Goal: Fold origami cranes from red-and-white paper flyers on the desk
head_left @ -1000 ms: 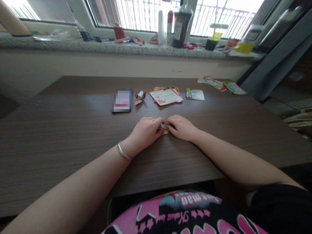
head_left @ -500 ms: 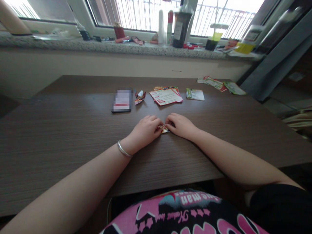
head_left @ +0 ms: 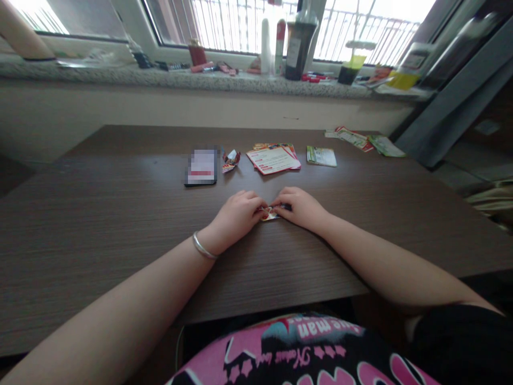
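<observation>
one small printed paper (head_left: 270,215), near side of the card pile (head_left: 274,160); left hand (head_left: 240,207), right hand (head_left: 300,206), each pinching an end (creasing it, seemingly); next move calls for steady, even pressure.

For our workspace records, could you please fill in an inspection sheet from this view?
Surface: brown wood-grain tabletop.
Job's things: small printed paper, partly covered.
Clutter: red-edged card stack, smaller green-and-white card stack, loose cards farther right, folded printed scrap, dark-edged flat item, face pixelated.
Hands: left hand holds the paper's left end; right hand holds its right end.
Cables: none certain; a thin pale line below the near edge may be a cord.
Surroundings: speckled windowsill with bottles, window behind, curtain at right.
</observation>
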